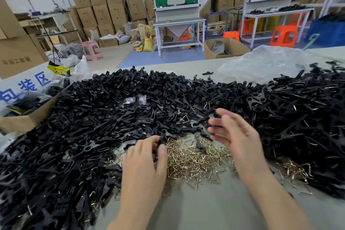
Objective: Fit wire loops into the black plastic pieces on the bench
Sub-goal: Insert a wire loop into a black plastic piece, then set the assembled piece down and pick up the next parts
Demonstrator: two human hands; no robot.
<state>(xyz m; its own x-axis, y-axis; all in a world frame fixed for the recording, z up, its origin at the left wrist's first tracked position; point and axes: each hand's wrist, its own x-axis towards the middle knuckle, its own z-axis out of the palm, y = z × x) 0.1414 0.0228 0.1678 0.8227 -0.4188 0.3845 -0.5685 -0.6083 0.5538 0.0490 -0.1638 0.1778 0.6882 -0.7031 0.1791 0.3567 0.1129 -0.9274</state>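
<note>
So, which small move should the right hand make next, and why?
Probably lower the right hand to the pile of brass-coloured bent wire loops and pick one up: the left hand pinches a narrow black plastic piece, while the right hand looks open and empty, though blurred.

Left hand [145, 157] curled, perhaps pinching; right hand [238, 134] raised, fingers spread (blurred)
</note>
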